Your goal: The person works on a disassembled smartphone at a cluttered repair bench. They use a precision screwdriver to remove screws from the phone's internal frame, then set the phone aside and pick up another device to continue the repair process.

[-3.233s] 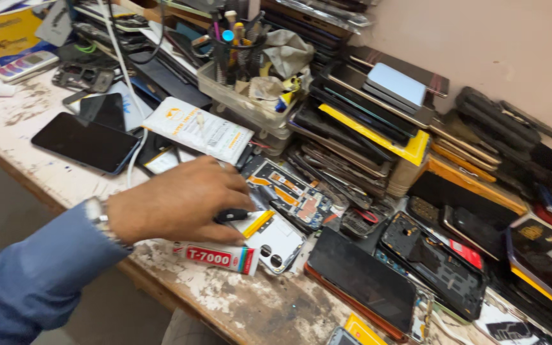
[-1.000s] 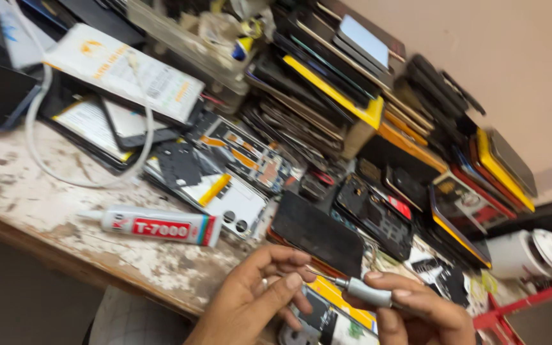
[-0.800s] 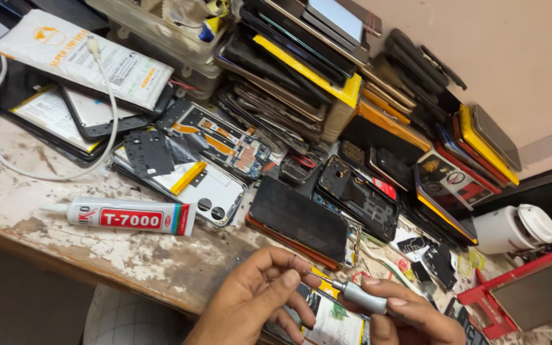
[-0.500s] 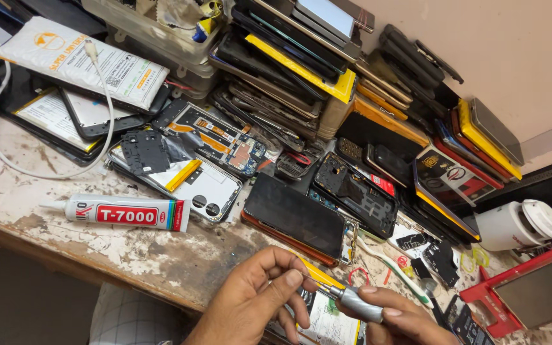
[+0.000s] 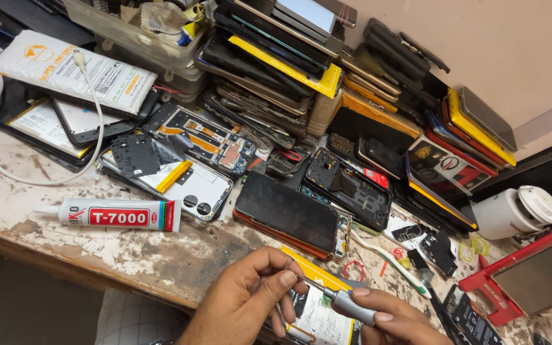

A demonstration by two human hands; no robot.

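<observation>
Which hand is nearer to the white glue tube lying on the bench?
Left. The left hand is right of and below the glue tube; the right hand, holding the screwdriver, is farther right.

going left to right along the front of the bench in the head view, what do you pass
glue tube → left hand → grey screwdriver held by right hand → red tray
</observation>
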